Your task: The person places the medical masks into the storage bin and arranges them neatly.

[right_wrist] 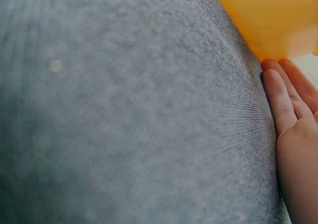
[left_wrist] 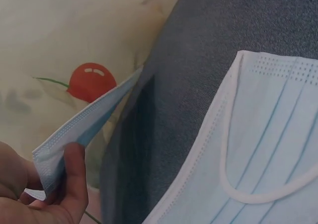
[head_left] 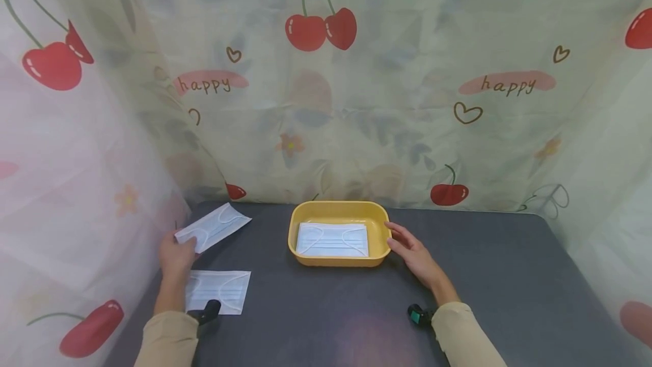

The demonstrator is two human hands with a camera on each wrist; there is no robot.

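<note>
At the left of the table, my left hand pinches a pale blue disposable face mask by its near end, thumb on one side. The mask is tilted up, seen nearly edge-on in the left wrist view. A second face mask lies flat below it, partly behind my wrist camera. Another mask with white ear loops lies inside a yellow plastic tray. My right hand is at the tray's right end, its straight fingers touching the outer wall.
A dark grey cloth covers the table. Cherry-printed curtains hang close behind and along both sides. Black wrist cameras are worn on both wrists.
</note>
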